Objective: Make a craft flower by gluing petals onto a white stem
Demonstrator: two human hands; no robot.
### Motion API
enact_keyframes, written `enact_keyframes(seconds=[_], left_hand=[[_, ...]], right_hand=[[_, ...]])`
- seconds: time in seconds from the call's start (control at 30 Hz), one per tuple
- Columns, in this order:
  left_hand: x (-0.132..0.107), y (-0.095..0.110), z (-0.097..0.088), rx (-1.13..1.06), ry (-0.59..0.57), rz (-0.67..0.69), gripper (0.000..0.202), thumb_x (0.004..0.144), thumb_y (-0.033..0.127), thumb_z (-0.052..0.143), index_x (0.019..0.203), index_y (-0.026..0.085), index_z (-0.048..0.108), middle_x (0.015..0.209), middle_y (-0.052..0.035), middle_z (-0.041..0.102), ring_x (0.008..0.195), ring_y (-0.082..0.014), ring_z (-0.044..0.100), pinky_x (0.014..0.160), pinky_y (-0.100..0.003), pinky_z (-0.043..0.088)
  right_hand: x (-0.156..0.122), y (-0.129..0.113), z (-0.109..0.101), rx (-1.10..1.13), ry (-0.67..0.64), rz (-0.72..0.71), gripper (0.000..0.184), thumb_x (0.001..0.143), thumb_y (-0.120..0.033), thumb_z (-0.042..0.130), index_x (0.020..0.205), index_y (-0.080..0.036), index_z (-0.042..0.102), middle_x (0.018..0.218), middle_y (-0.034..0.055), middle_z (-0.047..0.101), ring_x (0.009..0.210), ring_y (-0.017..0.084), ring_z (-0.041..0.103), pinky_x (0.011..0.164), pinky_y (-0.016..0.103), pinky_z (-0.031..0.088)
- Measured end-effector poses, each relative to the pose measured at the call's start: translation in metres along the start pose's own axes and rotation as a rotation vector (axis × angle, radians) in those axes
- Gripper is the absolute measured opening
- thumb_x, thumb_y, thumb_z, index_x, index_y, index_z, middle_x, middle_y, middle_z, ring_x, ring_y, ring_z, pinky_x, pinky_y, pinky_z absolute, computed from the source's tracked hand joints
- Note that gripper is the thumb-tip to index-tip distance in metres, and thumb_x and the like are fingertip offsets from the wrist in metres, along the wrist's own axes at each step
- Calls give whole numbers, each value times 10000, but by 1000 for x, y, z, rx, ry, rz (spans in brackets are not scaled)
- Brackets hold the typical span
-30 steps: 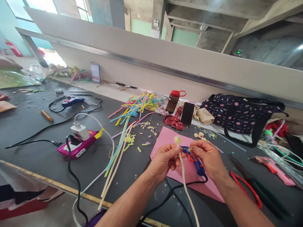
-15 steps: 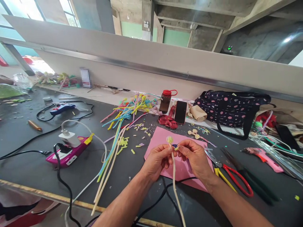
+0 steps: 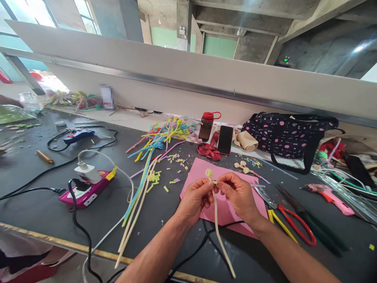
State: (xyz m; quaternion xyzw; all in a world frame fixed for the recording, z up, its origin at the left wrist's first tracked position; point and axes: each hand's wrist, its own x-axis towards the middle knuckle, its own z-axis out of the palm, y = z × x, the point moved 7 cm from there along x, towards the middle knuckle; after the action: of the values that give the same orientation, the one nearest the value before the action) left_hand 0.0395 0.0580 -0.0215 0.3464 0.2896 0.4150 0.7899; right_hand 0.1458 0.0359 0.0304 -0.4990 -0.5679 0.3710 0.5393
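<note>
My left hand (image 3: 196,199) is closed in a pinch on a cream pipe-cleaner stem (image 3: 216,216), just below its small pale-yellow fuzzy head (image 3: 209,173). The long end of the stem hangs down toward the table's front edge. From the other side, my right hand (image 3: 240,194) pinches a small yellow-green piece (image 3: 215,182) against the stem, its fingertips almost meeting the left ones. Both hands are above a pink sheet (image 3: 196,169). Fingers partly hide where piece and stem meet.
Scissors with red handles (image 3: 297,226) and a pink glue gun (image 3: 331,196) lie right. Coloured pipe-cleaner stems (image 3: 147,173) and cut yellow pieces (image 3: 154,177) lie left, near a purple power strip (image 3: 91,192). A bottle (image 3: 206,127), phone (image 3: 225,140) and patterned bag (image 3: 288,135) stand behind.
The fuzzy head has tilted slightly left, and the stem's lower end has swung a little right. Both hands keep nearly the same place and pinch.
</note>
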Motion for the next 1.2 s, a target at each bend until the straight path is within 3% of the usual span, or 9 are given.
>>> enact_keyframes(seconds=[0.33,0.83,1.2], left_hand=[[-2,1,1,1,-12,7,200,686,305,683,689,140,570,619,12,594,408,-35,456,367,-142,315],[0,0,0,-4,5,24,166,696,263,655,671,132,557,577,13,587,379,-34,421,354,-155,307],[0,-4,0,-25,-14,-13,147,707,240,645,667,136,550,549,18,584,361,-31,406,363,-161,288]], right_hand=[[4,15,6,212,-161,178,161,781,-310,599,729,-159,611,604,-16,573,466,71,409,426,193,309],[4,34,11,511,-246,386,187,712,-285,696,675,-138,587,575,-17,568,413,44,415,377,164,246],[3,36,15,585,-324,416,161,724,-263,670,700,-117,609,579,-14,546,382,17,369,371,165,187]])
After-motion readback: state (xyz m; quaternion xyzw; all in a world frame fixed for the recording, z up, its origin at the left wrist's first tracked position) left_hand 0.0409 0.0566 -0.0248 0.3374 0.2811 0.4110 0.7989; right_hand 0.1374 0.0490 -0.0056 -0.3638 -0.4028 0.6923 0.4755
